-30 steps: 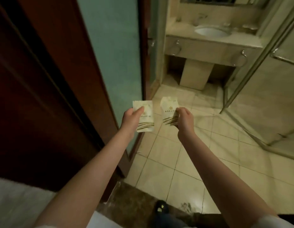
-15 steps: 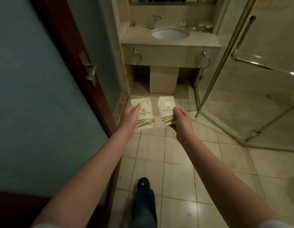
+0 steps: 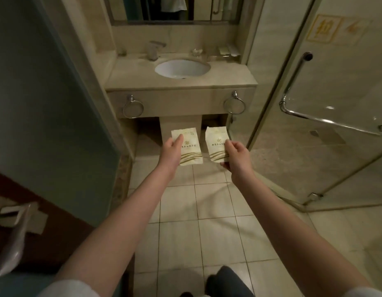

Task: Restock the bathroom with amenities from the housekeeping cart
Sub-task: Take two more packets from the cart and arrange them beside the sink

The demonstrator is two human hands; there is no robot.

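From the head camera, you stand on the tiled floor (image 3: 218,211) facing the vanity counter (image 3: 130,78). Both arms reach forward, a sealed amenity packet in each hand. Your left hand (image 3: 170,154) pinches the left packet (image 3: 191,151) along its left edge, thumb on the printed face and the other fingers hidden behind it. Your right hand (image 3: 237,159) grips the right packet (image 3: 215,144) at its lower right corner, fingers curled round the edge. The two packets hang upright, near each other but apart, in the air in front of the counter's pedestal and below its top.

The step in hand looks like carrying them to the counter. Walk closer before you lift, since the top is well ahead. Aim for the bare stone beside the washbasin (image 3: 182,68), or the back right corner where small items (image 3: 227,50) sit; what they are is too blurred to tell. Avoid the basin rim and the tap (image 3: 154,50), where the packets could get wet. Lay them flat, print upward, side by side, and mind the glass shower door (image 3: 335,93) at your right elbow.
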